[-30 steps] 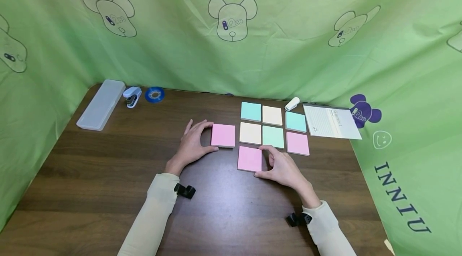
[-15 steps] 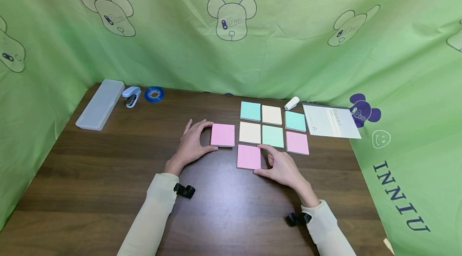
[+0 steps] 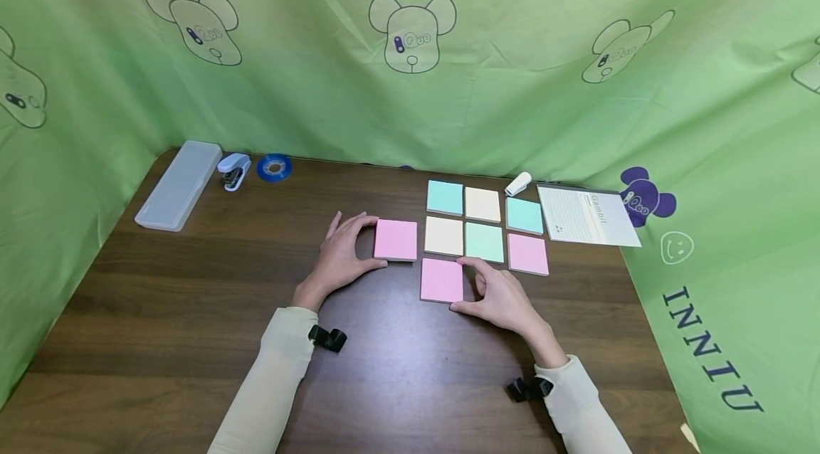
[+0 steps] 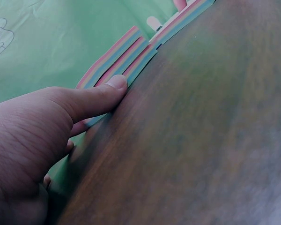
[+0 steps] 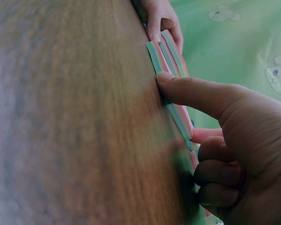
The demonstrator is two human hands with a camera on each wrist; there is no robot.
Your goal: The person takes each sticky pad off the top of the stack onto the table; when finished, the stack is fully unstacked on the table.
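Left of the group, my left hand (image 3: 339, 255) holds a pink-topped stack of sticky notes (image 3: 395, 240) by its left side, thumb at the front edge and fingers at the back. In the left wrist view this stack (image 4: 127, 52) shows repeated pink, yellow and blue-green layers along its edge. My right hand (image 3: 502, 295) pinches another pink-topped sticky note pad (image 3: 441, 280) at its right corners between thumb and index finger; the other fingers curl under the palm. That pad lies flat just in front of a cream pad (image 3: 443, 235). The right wrist view shows its striped edge (image 5: 180, 119).
Behind and right lie more sticky note pads: teal (image 3: 445, 197), cream (image 3: 482, 205), mint (image 3: 484, 243), teal (image 3: 524, 215) and pink (image 3: 528, 254). A white stapler-like item (image 3: 518, 183) and notepad (image 3: 586, 215) sit back right; a pencil case (image 3: 179, 186), stapler (image 3: 234, 171) and blue tape (image 3: 274, 168) back left.
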